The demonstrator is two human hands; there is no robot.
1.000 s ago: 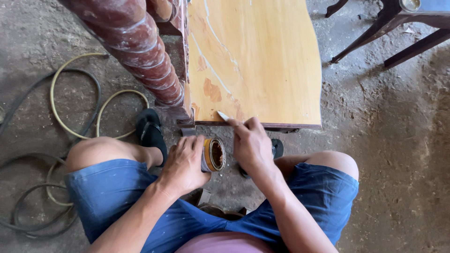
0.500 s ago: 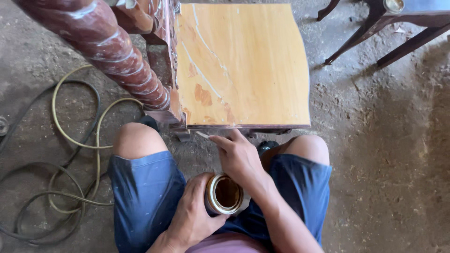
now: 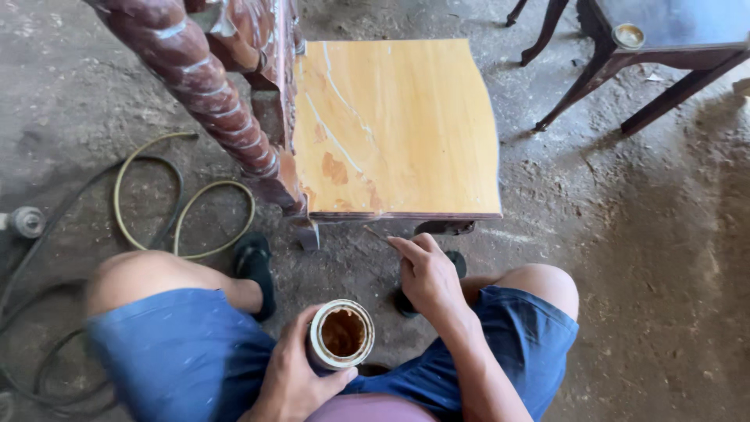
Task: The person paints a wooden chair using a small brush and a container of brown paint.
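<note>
My left hand (image 3: 291, 373) grips a small open can (image 3: 341, 334) with a white rim and brown liquid inside, held between my knees. My right hand (image 3: 426, 273) pinches a thin brush (image 3: 376, 233) whose tip points up-left, just below the front edge of a light orange wooden tabletop (image 3: 398, 129). The tabletop shows pale streaks and darker patches. A carved, twisted dark red post (image 3: 199, 90) rises at its left side. I sit low in blue shorts with dark sandals on the dirt floor.
A yellow-green hose (image 3: 183, 207) and dark cables loop on the floor at left, near a grey metal fitting (image 3: 26, 222). A dark table (image 3: 664, 35) with slanted legs stands at the top right, a small round tin (image 3: 628, 36) on it.
My left hand has drawn the can back from under the table edge toward my lap. My right hand with the brush also pulled back slightly from the edge. The view tilted up.
</note>
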